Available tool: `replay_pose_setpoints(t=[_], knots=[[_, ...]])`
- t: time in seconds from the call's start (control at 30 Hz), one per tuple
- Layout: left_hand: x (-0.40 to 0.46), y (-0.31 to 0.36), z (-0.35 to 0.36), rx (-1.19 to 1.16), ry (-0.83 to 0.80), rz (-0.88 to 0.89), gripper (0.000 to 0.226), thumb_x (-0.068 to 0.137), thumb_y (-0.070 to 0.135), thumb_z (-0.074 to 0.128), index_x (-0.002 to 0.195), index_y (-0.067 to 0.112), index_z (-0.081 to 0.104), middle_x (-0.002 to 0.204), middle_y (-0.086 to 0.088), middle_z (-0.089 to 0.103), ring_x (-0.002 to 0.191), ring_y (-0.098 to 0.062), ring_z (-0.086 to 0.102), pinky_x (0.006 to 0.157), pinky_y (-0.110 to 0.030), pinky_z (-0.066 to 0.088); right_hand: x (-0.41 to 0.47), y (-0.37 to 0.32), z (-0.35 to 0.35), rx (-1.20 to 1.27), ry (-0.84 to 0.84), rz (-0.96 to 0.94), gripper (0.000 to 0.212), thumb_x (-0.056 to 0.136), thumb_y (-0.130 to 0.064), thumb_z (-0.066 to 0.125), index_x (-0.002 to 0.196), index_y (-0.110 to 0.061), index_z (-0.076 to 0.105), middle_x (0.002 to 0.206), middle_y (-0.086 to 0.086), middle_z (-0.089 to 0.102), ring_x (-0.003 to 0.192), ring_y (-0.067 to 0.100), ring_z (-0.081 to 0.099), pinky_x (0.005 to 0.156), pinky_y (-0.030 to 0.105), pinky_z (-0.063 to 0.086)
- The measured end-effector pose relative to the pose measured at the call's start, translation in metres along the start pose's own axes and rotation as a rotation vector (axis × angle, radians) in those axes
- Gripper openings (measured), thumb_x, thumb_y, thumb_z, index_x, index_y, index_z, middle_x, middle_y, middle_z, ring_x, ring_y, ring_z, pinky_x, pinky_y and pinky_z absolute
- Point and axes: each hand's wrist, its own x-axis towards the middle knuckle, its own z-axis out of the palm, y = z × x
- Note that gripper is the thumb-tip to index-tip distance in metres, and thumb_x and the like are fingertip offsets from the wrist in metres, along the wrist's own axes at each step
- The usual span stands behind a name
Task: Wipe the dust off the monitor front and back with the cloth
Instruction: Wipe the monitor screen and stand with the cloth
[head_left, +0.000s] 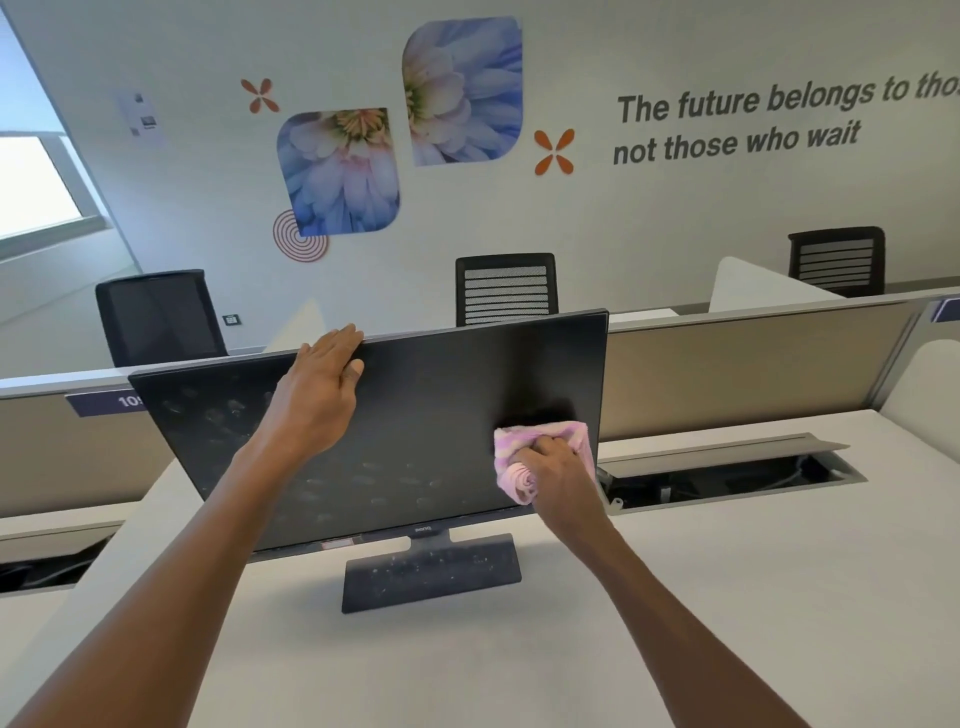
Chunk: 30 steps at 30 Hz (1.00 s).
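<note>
Monitor position: the black flat-panel monitor (415, 415) with its dark rectangular base (431, 571) stands on the pale grey desk (727, 597), just in front of the beige partition panel (737, 374), screen facing you and tilted back a little.

Left hand: your left hand (322, 389) rests on the top edge of the monitor, left of centre. Fingers lie fairly straight over the rim, thumb laid against the screen face. It steadies the panel and grips nothing else.

Right hand: your right hand (550, 462) is curled round a bunched pink and white fluffy cloth (540, 452) and presses it to the screen near the right edge, about mid-height. A rolled end of the cloth sticks out below the thumb.

Screen surface: pale dusty smudges and fingermarks show over the left and lower-middle part of the screen. The upper right part, above the cloth, looks evenly dark. White specks also lie on the base.

Surroundings: an open cable tray (727, 467) with a raised grey flap is set into the desk to the right of the monitor. Three black mesh-backed office chairs (506, 288) stand beyond the partition. The white wall (623, 218) behind carries blue flower prints (340, 171), orange petal marks and grey lettering.
</note>
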Motion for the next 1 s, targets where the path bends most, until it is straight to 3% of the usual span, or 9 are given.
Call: replay_pose_setpoints(t=[0.17,0.3,0.43,0.57,0.67,0.83,1.0], knots=[[0.002,-0.001,0.004,0.005,0.015,0.011,0.046,0.105,0.021,0.040,0.150,0.016,0.038,0.158,-0.002,0.034,0.147,-0.023,0.025,0.122,-0.041,0.018,0.024,0.010,-0.022,-0.020,0.123,0.015,0.036,0.068,-0.017,0.086,0.101,-0.010,0.072,0.096,0.008,0.069,0.085,0.023,0.063,0.073,0.033,0.055],[0.003,-0.003,0.005,0.006,0.027,0.016,0.046,0.104,0.020,0.041,0.150,0.017,0.039,0.157,-0.001,0.035,0.146,-0.022,0.027,0.121,-0.042,0.020,0.017,0.008,-0.015,0.015,0.053,-0.008,0.039,0.068,-0.018,0.086,0.104,-0.012,0.071,0.101,0.007,0.069,0.089,0.022,0.062,0.078,0.031,0.053],[0.001,-0.002,0.004,0.004,0.027,0.018,0.046,0.104,0.021,0.041,0.150,0.017,0.038,0.157,-0.001,0.035,0.147,-0.021,0.026,0.122,-0.039,0.017,0.001,0.037,-0.018,-0.020,0.070,0.035,0.020,0.073,-0.013,0.073,0.092,-0.013,0.070,0.090,0.005,0.066,0.084,0.024,0.061,0.078,0.024,0.035],[0.003,-0.004,0.006,0.011,0.032,0.031,0.046,0.104,0.021,0.041,0.150,0.017,0.039,0.157,-0.002,0.035,0.147,-0.020,0.026,0.122,-0.037,0.014,0.018,0.044,-0.038,-0.007,0.145,0.057,0.024,0.069,-0.008,0.077,0.092,-0.007,0.069,0.088,0.009,0.064,0.079,0.023,0.058,0.071,0.028,0.045],[0.002,-0.002,0.006,0.006,0.041,0.023,0.046,0.104,0.021,0.040,0.150,0.017,0.039,0.157,-0.002,0.034,0.147,-0.021,0.025,0.122,-0.037,0.013,0.020,0.034,-0.032,0.014,0.106,0.013,0.029,0.069,-0.011,0.080,0.096,-0.009,0.071,0.092,0.008,0.066,0.083,0.022,0.058,0.075,0.030,0.048],[0.002,-0.006,0.007,0.016,0.035,0.038,0.046,0.104,0.021,0.041,0.150,0.018,0.039,0.157,-0.001,0.035,0.147,-0.019,0.025,0.122,-0.036,0.013,-0.001,0.059,-0.017,-0.024,0.066,0.061,0.011,0.073,-0.016,0.066,0.083,-0.018,0.069,0.084,-0.001,0.065,0.082,0.021,0.060,0.079,0.021,0.022],[0.005,-0.008,0.009,0.012,0.038,0.037,0.046,0.104,0.021,0.041,0.150,0.018,0.040,0.157,0.000,0.034,0.148,-0.018,0.025,0.122,-0.036,0.012,0.011,0.055,-0.032,0.035,0.119,0.051,0.020,0.070,-0.006,0.073,0.089,-0.006,0.070,0.087,0.010,0.064,0.079,0.024,0.057,0.073,0.027,0.039]])
